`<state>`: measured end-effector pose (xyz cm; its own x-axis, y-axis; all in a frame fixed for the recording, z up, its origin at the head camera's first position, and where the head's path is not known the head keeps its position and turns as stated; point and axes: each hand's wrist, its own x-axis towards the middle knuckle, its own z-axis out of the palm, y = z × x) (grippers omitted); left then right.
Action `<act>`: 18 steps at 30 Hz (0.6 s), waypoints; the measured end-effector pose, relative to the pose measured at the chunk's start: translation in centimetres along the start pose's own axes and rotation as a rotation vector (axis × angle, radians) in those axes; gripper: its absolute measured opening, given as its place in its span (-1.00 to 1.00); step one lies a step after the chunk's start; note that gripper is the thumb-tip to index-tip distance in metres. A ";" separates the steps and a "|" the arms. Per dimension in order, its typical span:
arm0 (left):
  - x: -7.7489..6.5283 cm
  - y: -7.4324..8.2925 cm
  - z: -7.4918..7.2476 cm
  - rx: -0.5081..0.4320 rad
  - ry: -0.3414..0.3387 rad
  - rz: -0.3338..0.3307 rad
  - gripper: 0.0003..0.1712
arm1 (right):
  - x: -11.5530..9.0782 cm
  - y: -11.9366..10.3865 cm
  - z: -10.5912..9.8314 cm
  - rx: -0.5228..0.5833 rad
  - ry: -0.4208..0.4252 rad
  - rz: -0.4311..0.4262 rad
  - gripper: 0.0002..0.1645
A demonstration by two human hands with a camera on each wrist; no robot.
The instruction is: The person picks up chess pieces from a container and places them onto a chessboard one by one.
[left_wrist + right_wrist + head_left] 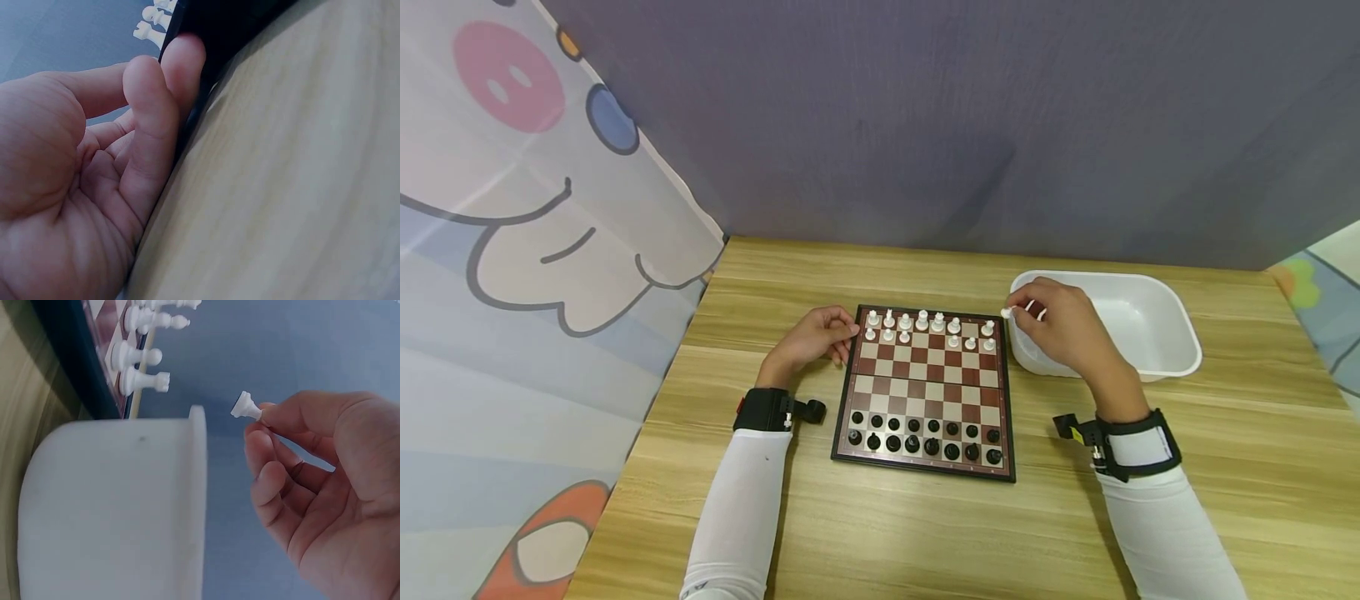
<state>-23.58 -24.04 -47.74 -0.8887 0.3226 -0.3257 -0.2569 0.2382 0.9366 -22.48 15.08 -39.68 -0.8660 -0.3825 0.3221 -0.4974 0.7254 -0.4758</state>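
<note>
A chessboard [916,389] lies flat on the wooden table, with several white pieces [922,319] along its far side and several black pieces [912,443] along its near side. My left hand [812,337] is at the board's left edge, fingertips touching its dark side, fingers loosely bent. My right hand [1062,323] pinches a small white chess piece [246,406] between thumb and index finger. Its flared base points away from the fingers; they cover its top, so I cannot tell its kind. That hand is above the left rim of the white plastic tray [1176,329].
The tray stands right of the board, its left wall [112,500] close to the board's far right corner. A grey upright panel [880,125] rises behind the table [880,533]. A printed cartoon curtain [512,292] hangs on the left.
</note>
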 end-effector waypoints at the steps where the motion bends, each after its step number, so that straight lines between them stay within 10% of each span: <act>1: 0.0 0.0 0.0 0.000 0.000 -0.001 -0.82 | 0.0 -0.2 0.0 0.002 -0.005 -0.003 -0.86; 18: -0.2 0.1 0.0 0.001 0.004 0.004 -0.81 | 0.3 -3.1 1.5 0.013 -0.110 -0.033 -0.90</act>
<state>-23.40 -24.06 -47.61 -0.8911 0.3199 -0.3218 -0.2533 0.2377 0.9377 -21.30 11.89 -39.32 -0.8489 -0.4677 0.2462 -0.5261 0.7038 -0.4774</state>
